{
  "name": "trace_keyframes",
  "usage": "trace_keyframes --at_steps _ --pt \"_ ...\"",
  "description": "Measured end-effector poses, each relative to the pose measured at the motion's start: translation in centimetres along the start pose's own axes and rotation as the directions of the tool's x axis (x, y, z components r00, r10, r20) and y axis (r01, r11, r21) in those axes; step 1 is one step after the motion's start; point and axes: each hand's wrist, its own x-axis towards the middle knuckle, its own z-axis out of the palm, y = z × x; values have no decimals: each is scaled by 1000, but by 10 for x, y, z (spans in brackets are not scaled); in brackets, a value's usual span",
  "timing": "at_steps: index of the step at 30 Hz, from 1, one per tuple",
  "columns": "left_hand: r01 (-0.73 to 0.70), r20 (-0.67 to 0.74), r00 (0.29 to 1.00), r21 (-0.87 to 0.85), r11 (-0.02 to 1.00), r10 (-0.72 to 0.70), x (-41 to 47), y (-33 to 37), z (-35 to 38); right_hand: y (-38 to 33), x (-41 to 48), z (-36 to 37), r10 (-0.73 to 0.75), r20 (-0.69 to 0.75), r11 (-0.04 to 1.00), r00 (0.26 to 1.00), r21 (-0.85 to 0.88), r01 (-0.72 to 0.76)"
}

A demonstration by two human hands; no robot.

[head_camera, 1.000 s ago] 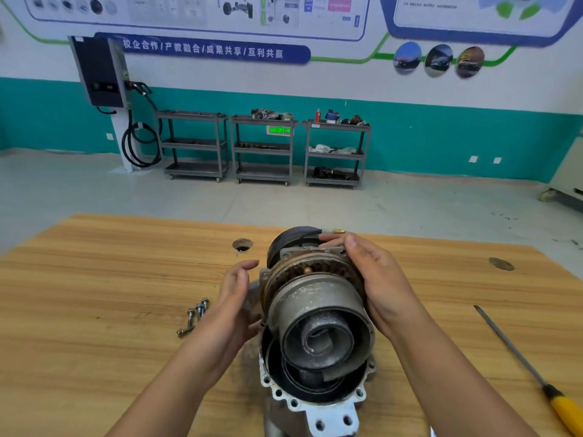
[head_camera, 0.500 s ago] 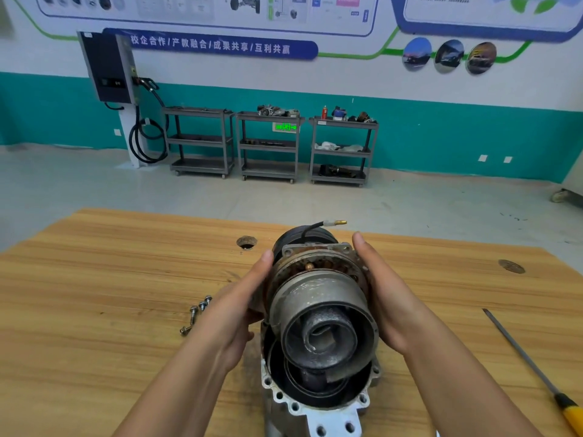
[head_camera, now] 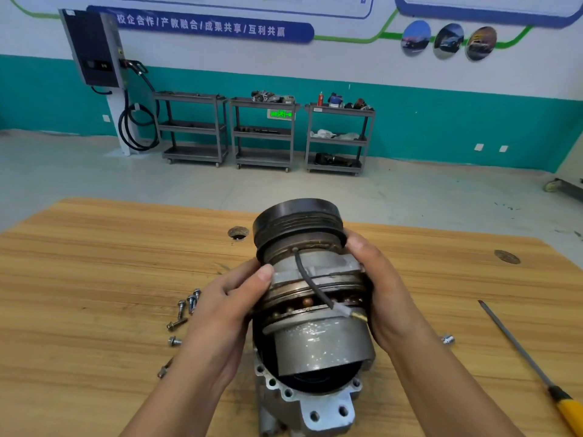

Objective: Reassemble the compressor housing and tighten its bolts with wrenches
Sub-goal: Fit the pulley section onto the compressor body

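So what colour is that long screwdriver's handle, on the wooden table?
The long metal screwdriver's handle is yellow with a black collar; head view, bottom right.

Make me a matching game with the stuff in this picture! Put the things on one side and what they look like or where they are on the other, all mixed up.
Things:
1. bolts
2. screwdriver
3. pulley
4. wire

Clues:
A. wide, black and round, with grooves
B. small and silvery, lying loose on the table
C. yellow handle, lying off to the right
D. thin and black with a brass tip, draped over the compressor body

Pairs: 1-B, 2-C, 3-A, 4-D
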Motion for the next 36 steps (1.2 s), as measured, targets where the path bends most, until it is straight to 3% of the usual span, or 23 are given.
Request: trace_keyframes --at_steps 5,11,24,28,36 --pt "-116 97 989 64 991 109 13 17 0 3 2 -3 -206 17 973 978 114 203" --pt "-261 224 948 134 956 228 19 12 -2 19 -5 -8 -393 8 918 919 49 393" --pt "-308 198 943 222 925 267 3 1 -9 28 -14 -12 -411 158 899 898 -91 428" --pt "-313 193 943 238 919 272 0 2 -9 22 -15 -19 -370 220 882 903 -224 416" --pt "-310 229 940 262 914 254 -3 3 -10 21 -14 -22 -405 340 822 849 -270 501"
